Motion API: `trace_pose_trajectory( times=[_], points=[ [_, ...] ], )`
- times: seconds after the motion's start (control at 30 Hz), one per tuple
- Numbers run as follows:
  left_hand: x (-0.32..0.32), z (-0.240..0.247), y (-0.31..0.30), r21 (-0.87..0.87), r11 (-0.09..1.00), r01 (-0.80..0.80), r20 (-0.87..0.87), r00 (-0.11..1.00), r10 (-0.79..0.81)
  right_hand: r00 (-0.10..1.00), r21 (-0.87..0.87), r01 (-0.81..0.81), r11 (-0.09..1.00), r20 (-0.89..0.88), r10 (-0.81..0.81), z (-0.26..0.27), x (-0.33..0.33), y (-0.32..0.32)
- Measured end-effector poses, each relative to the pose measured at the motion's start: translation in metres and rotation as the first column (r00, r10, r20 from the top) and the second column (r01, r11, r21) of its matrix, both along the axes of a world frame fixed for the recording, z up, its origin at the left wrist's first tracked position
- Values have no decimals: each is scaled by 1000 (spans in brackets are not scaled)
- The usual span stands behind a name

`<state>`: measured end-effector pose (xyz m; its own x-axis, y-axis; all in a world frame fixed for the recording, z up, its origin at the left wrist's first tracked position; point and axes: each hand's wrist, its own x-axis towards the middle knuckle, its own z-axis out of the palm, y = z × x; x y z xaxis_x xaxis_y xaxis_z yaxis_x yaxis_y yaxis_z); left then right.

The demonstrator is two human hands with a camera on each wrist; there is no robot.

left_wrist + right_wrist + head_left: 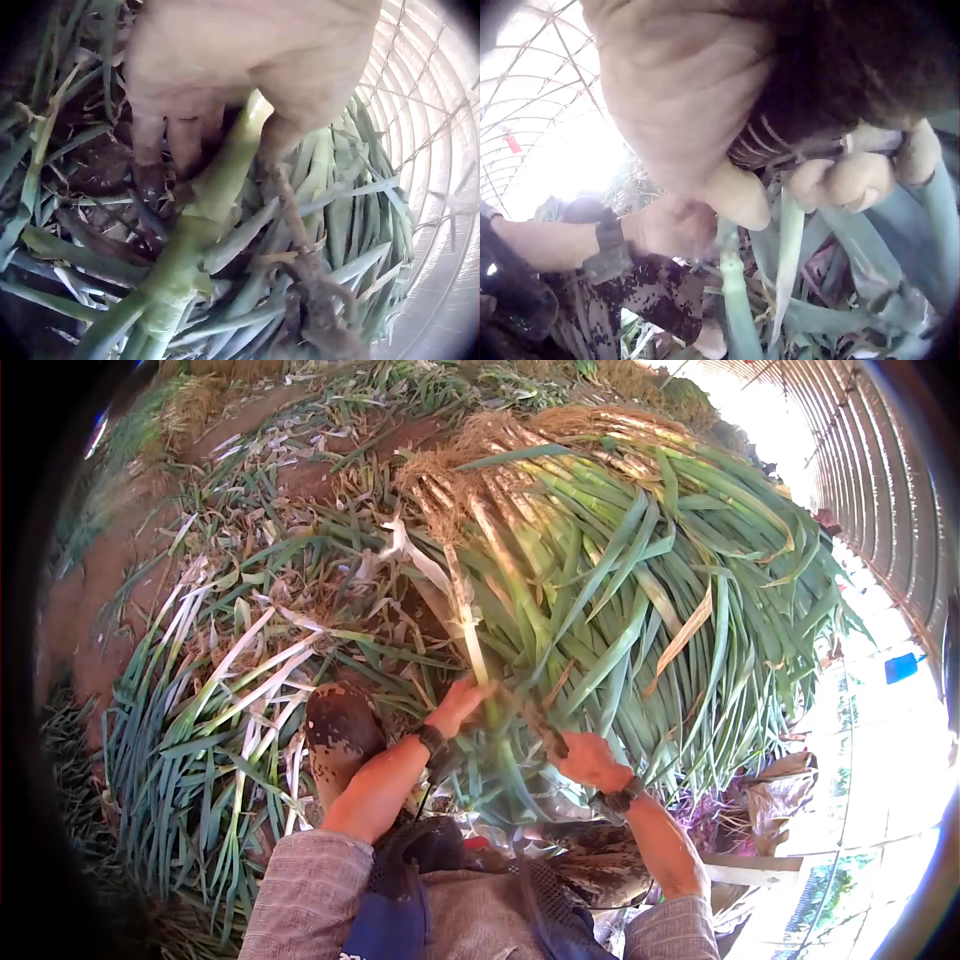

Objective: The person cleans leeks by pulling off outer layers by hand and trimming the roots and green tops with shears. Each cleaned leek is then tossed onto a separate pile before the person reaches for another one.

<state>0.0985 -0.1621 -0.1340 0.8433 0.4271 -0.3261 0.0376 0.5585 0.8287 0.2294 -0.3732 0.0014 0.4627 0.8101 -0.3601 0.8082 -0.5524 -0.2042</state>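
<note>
My left hand [460, 705] grips a leek [468, 620], its pale shaft and brown roots pointing away from me and its green leaves hanging toward my lap. In the left wrist view, the leek's green stalk [176, 270] runs beneath the palm, with a pale torn end by the thumb. My right hand [592, 762] curls round a dark, handle-like thing [761, 142] with wire-like rings, much of it hidden by the fingers. From that hand a blurred brown, rough piece [543, 728] reaches toward the left hand. A narrow leaf [789, 247] shows below the right fingertips.
A large heap of leeks [640, 590] lies ahead and right, roots at the far side. Trimmed-looking leeks with pale shafts [230, 690] lie at left. Leaf scraps [330, 490] litter the brown ground. A ribbed tunnel wall [890, 480] rises at right, near a blue object [903, 668].
</note>
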Motion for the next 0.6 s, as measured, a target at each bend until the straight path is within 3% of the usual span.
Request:
trace_pose_trajectory(
  times=[0.03, 0.1, 0.13, 0.17, 0.23, 0.3, 0.33, 0.37, 0.4, 0.47, 0.5, 0.57, 0.6],
  points=[
    [5, -9, 8, 7, 1000, 4, 1, 1000, -4, 999, -25, 13, 1000, -46, -14, 0, -1, -2],
    [15, -20, 19, 201, 952, -230, -80, 965, 250, 999, -35, 27, 999, -41, -28, -1, -2, -8],
    [13, -12, 21, 202, 928, -313, -69, 941, 332, 998, -5, 48, 999, -45, -49, -1, -2, -7],
    [11, -23, 29, 133, 955, -265, 27, 964, 263, 997, 27, 70, 997, -44, -68, 1, -1, -7],
    [5, -12, 14, 50, 997, 56, -4, 998, -56, 996, 58, 83, 995, -36, -81, 4, 1, -11],
    [14, -14, -10, 126, 982, 137, -97, 987, -126, 996, 108, 90, 990, -39, -86, 4, 3, -6],
    [21, -19, -15, 107, 993, -55, 25, 998, 53, 997, 142, 77, 987, -24, -74, 4, 4, -8],
    [24, -28, -5, 110, 993, -30, 21, 999, 28, 997, 166, 76, 983, -8, -76, 4, 4, -16],
    [23, -23, 11, -88, 984, -158, 69, 984, 164, 999, 168, 31, 985, 16, -34, 4, 4, -19],
    [18, 4, 27, -266, 900, -345, 170, 902, 396, 998, 171, 57, 984, 2, -59, 12, -4, -26],
    [16, 6, 29, -254, 900, -353, 180, 897, 403, 998, 194, 63, 979, -10, -63, 15, -5, -20],
    [9, 4, 14, -153, 988, 3, 156, 988, 21, 999, 244, 51, 968, -6, -51, 10, 0, -17],
    [5, 11, -4, -152, 981, 118, 185, 979, -89, 999, 253, 50, 966, -1, -51, 10, 0, -15]
  ],
)
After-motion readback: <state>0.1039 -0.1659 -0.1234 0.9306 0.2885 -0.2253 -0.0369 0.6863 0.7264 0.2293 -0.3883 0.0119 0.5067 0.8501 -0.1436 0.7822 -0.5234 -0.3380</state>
